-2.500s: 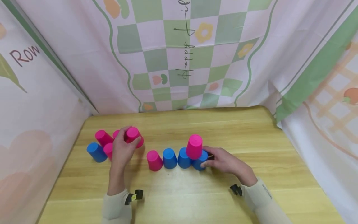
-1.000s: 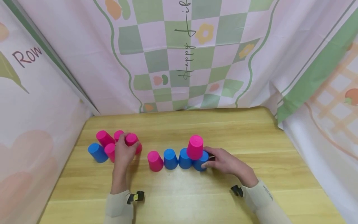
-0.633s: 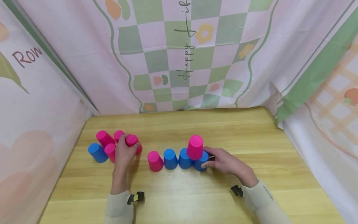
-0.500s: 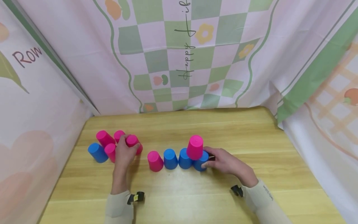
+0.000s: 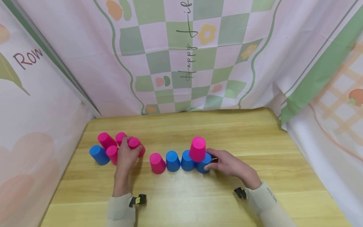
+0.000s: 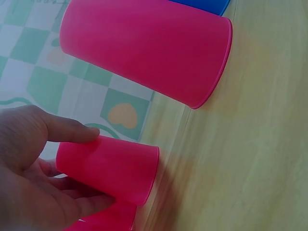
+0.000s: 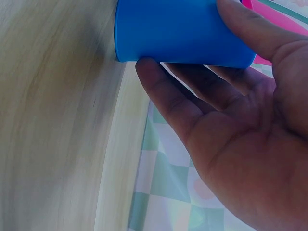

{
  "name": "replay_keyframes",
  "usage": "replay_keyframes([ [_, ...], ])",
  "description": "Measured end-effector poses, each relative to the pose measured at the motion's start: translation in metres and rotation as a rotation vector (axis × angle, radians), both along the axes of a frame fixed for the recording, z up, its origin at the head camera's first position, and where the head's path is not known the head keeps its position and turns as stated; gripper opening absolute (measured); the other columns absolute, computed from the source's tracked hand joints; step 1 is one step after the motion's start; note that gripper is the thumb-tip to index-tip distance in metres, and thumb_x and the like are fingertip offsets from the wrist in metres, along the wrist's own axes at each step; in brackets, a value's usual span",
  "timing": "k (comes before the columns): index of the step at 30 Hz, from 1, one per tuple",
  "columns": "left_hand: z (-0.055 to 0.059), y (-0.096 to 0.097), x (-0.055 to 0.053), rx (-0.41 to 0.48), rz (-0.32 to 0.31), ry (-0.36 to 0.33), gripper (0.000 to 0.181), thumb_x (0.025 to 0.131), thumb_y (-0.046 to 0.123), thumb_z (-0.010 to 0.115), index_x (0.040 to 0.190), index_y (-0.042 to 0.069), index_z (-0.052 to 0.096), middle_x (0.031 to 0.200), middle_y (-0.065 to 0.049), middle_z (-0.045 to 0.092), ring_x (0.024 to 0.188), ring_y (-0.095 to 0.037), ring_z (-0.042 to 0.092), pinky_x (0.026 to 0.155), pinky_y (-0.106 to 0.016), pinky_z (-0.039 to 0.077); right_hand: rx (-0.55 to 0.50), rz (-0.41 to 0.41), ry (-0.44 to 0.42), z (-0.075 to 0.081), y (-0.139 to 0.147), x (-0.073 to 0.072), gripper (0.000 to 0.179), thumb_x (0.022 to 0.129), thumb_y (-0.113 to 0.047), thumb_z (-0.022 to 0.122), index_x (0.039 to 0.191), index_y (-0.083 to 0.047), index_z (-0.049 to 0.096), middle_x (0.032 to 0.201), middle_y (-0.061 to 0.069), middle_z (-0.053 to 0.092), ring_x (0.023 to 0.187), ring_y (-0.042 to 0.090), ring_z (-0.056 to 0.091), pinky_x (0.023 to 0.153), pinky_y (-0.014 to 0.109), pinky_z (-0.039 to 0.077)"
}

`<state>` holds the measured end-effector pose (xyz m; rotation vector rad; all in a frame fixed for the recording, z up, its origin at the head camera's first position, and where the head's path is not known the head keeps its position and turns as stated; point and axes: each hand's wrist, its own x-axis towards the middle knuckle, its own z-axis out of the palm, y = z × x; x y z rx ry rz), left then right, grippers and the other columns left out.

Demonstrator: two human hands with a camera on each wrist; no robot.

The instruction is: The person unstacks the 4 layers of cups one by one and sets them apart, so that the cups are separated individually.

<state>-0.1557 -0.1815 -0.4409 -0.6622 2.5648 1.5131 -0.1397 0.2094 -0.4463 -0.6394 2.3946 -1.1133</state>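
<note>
My left hand (image 5: 127,154) grips an upside-down pink cup (image 5: 136,145) at the left cluster. In the left wrist view, the thumb lies on one side of this pink cup (image 6: 113,166) and fingers on the other, its rim close to the table. To the right runs a row: a pink cup (image 5: 157,164), then a blue cup (image 5: 173,161), a middle blue cup (image 5: 186,162) and an end blue cup (image 5: 202,167). One pink cup (image 5: 197,149) stands across the last two. My right hand (image 5: 228,162) holds the end blue cup, thumb and fingers on opposite sides.
Left of my left hand stand a blue cup (image 5: 99,155), a back-left pink cup (image 5: 106,140), a back pink cup (image 5: 120,136) and a front pink cup (image 5: 112,154). Printed curtains (image 5: 187,63) border the wooden table (image 5: 181,201) behind and at both sides.
My left hand has brought its pink cup down from above toward the table, then shifted it very slightly right. My right hand and the row of cups have stayed in place.
</note>
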Motion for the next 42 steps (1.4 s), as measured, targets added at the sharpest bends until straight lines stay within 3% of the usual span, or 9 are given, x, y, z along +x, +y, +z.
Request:
replay_keyframes([
  [7, 0.008, 0.002, 0.003, 0.002, 0.005, 0.025, 0.069, 0.093, 0.014, 0.066, 0.151, 0.014, 0.03, 0.145, -0.014, 0.044, 0.134, -0.033, 0.042, 0.106, -0.052, 0.043, -0.008, 0.001, -0.002, 0.001, -0.001, 0.0, 0.048, 0.087, -0.035, 0.073, 0.131, -0.023, 0.055, 0.121, -0.003, 0.064, 0.113, 0.02, 0.061, 0.099, 0.046, 0.05],
  [13, 0.016, 0.004, 0.007, -0.023, 0.003, 0.084, 0.068, 0.093, 0.016, 0.067, 0.15, 0.015, 0.032, 0.146, -0.01, 0.044, 0.132, -0.03, 0.044, 0.105, -0.049, 0.045, 0.002, 0.012, 0.033, 0.0, 0.0, 0.0, 0.043, 0.088, -0.035, 0.072, 0.126, -0.024, 0.057, 0.117, -0.006, 0.066, 0.112, 0.017, 0.062, 0.098, 0.044, 0.051],
  [25, 0.036, 0.01, 0.016, -0.049, -0.017, 0.213, 0.063, 0.093, 0.02, 0.066, 0.148, 0.019, 0.036, 0.15, -0.005, 0.042, 0.139, -0.026, 0.039, 0.108, -0.046, 0.042, -0.001, 0.005, 0.027, 0.001, 0.0, 0.0, 0.043, 0.088, -0.036, 0.072, 0.127, -0.025, 0.057, 0.117, -0.006, 0.066, 0.11, 0.017, 0.062, 0.098, 0.044, 0.051],
  [30, 0.046, 0.018, 0.023, -0.058, -0.045, 0.296, 0.06, 0.092, 0.023, 0.068, 0.145, 0.019, 0.04, 0.148, -0.003, 0.046, 0.137, -0.027, 0.043, 0.105, -0.047, 0.045, -0.005, 0.007, 0.022, 0.001, 0.001, 0.0, 0.042, 0.088, -0.035, 0.072, 0.126, -0.025, 0.057, 0.116, -0.006, 0.066, 0.109, 0.016, 0.062, 0.097, 0.044, 0.052],
  [35, 0.057, 0.03, 0.028, -0.051, -0.085, 0.334, 0.059, 0.092, 0.029, 0.069, 0.144, 0.022, 0.042, 0.146, 0.0, 0.047, 0.137, -0.025, 0.042, 0.103, -0.047, 0.047, -0.012, 0.015, 0.021, 0.0, 0.001, 0.0, 0.04, 0.089, -0.034, 0.071, 0.125, -0.025, 0.057, 0.115, -0.007, 0.066, 0.109, 0.016, 0.062, 0.097, 0.044, 0.052],
  [42, 0.062, 0.042, 0.03, -0.03, -0.132, 0.419, 0.056, 0.091, 0.031, 0.07, 0.141, 0.021, 0.045, 0.142, 0.002, 0.051, 0.136, -0.024, 0.044, 0.106, -0.046, 0.045, -0.021, 0.03, 0.031, 0.001, 0.0, 0.0, 0.039, 0.09, -0.033, 0.071, 0.125, -0.024, 0.057, 0.114, -0.006, 0.066, 0.109, 0.016, 0.063, 0.096, 0.043, 0.052],
])
